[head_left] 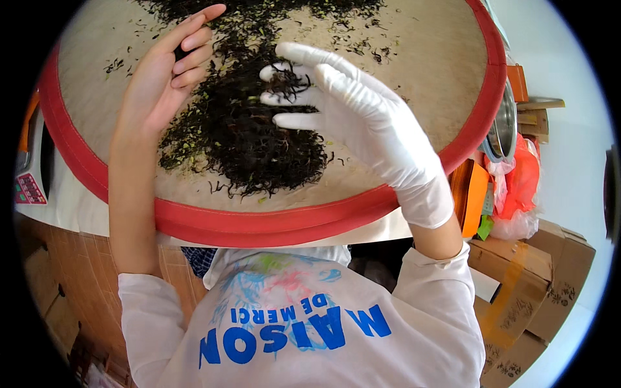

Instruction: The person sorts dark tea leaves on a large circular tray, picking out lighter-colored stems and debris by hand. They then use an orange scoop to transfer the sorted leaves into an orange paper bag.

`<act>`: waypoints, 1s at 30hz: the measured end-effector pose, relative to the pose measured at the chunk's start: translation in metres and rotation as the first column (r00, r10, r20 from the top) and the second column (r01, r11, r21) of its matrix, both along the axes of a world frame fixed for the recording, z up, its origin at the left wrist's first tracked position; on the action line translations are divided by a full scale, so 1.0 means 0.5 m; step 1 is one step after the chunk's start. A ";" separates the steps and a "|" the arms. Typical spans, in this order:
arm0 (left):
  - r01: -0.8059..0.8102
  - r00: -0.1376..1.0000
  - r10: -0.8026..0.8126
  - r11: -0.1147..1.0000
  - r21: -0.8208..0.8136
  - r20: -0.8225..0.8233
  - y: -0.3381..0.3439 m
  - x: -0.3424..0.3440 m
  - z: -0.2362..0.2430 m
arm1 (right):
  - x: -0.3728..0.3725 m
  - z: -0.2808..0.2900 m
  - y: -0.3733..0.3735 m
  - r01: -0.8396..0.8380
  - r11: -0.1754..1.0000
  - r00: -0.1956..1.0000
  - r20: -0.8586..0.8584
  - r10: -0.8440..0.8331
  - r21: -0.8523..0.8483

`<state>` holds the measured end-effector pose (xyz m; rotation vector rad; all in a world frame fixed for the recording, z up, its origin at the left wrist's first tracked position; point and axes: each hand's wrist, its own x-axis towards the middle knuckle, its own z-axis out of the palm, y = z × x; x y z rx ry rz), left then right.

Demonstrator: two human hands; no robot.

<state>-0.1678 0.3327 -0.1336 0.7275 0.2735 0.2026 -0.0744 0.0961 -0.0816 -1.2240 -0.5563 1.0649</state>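
Observation:
My left hand (169, 74), bare, is raised over the left side of a dark heap of dried, twisted leaves (259, 145) that look like loose tea. Its index finger points out while the other fingers curl in. Something black shows between those fingers, too little of it to name. On the right, my right hand (369, 113) wears a white glove, its fingers spread in a loose cup. A small clump of dark leaves (288, 84) rests against the gloved fingers, above the heap. The leaves lie on a big round tan tray (440, 58) with a padded red rim.
More leaves (304, 8) are scattered at the tray's far side. At left stands a scale (32, 178) with a red keypad. Along the right are a metal bowl (503, 129), red plastic bags (522, 178), an orange box (471, 194) and stacked cardboard boxes (517, 278).

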 end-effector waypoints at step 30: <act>-0.049 0.999 0.050 0.998 0.036 -0.005 0.004 -0.001 0.010 | 0.020 -0.022 0.040 -0.220 0.946 0.160 0.948 0.275 -0.238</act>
